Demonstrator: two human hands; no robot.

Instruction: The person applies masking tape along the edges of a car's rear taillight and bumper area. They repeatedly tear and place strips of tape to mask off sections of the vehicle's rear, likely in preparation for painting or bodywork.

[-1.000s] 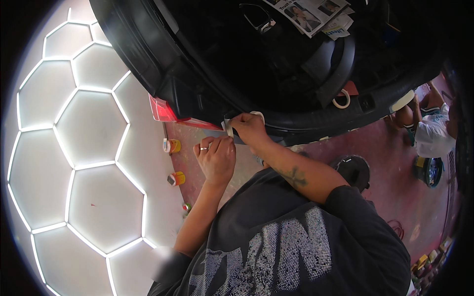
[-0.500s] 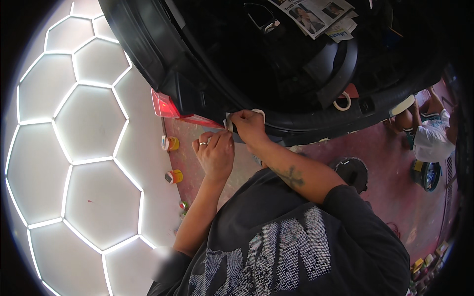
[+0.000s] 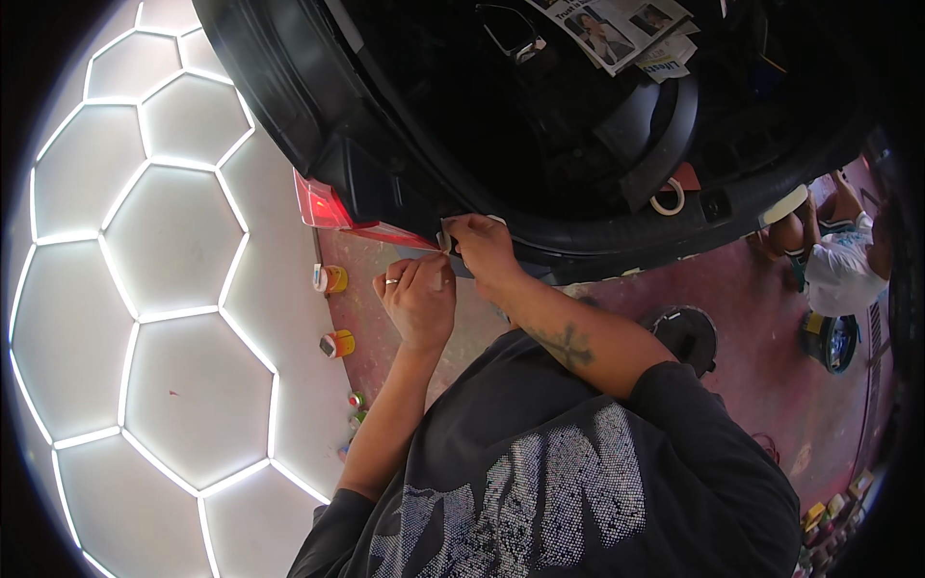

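Both my hands meet at the black rear sill of a car [image 3: 597,236], beside the inner end of the red tail light [image 3: 328,204]. A small pale strip [image 3: 444,239], which looks like masking tape, stands between my fingertips. My right hand [image 3: 485,252] is closed on it, fingers curled, and a bit of white shows behind its knuckles. Just below, my left hand [image 3: 421,301], with a ring on one finger, is pinched at the strip's lower end; its fingertips are partly hidden.
Inside the open boot lie newspapers [image 3: 612,34], a curved dark trim piece [image 3: 670,144] and a tape roll [image 3: 668,197]. Tubs [image 3: 335,279] stand at left below a lit hexagon-patterned wall [image 3: 173,231]. A black round stool [image 3: 684,337] and another person [image 3: 843,260] are at right.
My right hand has turned slightly, so less of the white item behind its knuckles shows. My left hand stays pinched at nearly the same spot.
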